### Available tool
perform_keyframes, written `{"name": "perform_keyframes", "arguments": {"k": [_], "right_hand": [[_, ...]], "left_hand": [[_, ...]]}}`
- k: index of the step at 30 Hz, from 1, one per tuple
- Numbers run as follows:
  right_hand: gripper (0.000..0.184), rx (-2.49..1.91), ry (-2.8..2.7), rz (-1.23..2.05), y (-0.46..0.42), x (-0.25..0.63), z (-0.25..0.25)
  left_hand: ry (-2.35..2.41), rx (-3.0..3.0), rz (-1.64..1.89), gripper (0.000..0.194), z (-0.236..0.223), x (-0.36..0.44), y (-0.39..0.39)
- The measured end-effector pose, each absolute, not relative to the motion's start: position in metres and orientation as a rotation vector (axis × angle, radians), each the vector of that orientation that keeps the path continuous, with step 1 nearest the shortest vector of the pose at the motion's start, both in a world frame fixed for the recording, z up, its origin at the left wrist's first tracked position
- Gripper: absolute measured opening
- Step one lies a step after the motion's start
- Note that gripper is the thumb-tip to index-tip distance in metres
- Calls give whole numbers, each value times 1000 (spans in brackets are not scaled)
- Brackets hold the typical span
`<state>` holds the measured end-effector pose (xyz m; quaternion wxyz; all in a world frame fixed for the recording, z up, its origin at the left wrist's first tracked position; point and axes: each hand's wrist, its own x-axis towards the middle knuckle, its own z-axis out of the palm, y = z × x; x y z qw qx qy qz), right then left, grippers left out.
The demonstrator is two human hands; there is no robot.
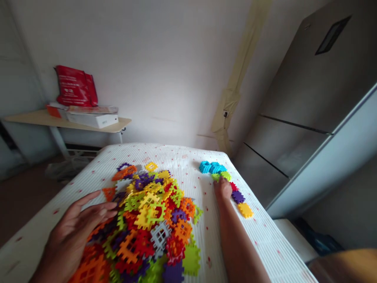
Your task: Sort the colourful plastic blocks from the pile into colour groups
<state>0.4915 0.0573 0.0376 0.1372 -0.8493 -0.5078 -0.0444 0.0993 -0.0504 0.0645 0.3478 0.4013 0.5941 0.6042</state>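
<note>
Plain white wall (165, 70) behind, tall grey fridge (294, 102) at upper right, red bag (75, 86) and white box (94, 119) on a side table at upper left. Counter (208, 239) fills the lower middle, covered by a white cloth (182, 159) with red dots.

Big mixed pile (144, 216) of plastic toy pieces sits at lower centre-left: orange, yellow, green, red, purple, grey, overlapping.

Sorted-looking line at centre-right of the frame, running down the counter's right edge: blue pieces (216, 168) bunched at the far end, then green pieces (226, 175), red piece (233, 186), purple piece (238, 197), yellow piece (245, 210) nearest.

Left hand (70, 232), lower left: fingers loosely apart at the pile's left edge, near an orange triangle (108, 193); nothing clearly held, contact unclear. Right hand (224, 188), centre-right: at the green pieces, fingers mostly hidden, can't tell how far closed or whether they grip one.

Progress, my read: early. Five colours set apart, blue the fullest group; no orange or grey group visible in the line. Most pieces are still unsorted in the pile.
</note>
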Motion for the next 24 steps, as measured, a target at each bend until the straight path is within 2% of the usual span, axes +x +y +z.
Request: {"name": "perform_keyframes", "arguments": {"k": [4, 6, 9, 12, 19, 24], "right_hand": [[34, -2459, -1461, -113, 54, 492, 37], [36, -2453, -1466, -101, 53, 492, 37], [36, -2444, -1476, -111, 52, 489, 37], [35, -2392, -1517, -136, 51, 481, 37], [36, -2274, -1572, -153, 51, 473, 33], [38, -2264, -1568, -140, 49, 472, 31]], "left_hand": [[1365, 1047, 1564, 62, 69, 93, -55], [1424, 1112, 1546, 53, 69, 86, -54], [1668, 1335, 1353, 39, 70, 76, -52], [1809, 1543, 1142, 34, 71, 67, -51], [1697, 1867, 631, 16, 70, 63, -59], [1768, 1954, 457, 13, 67, 69, -61]]}}
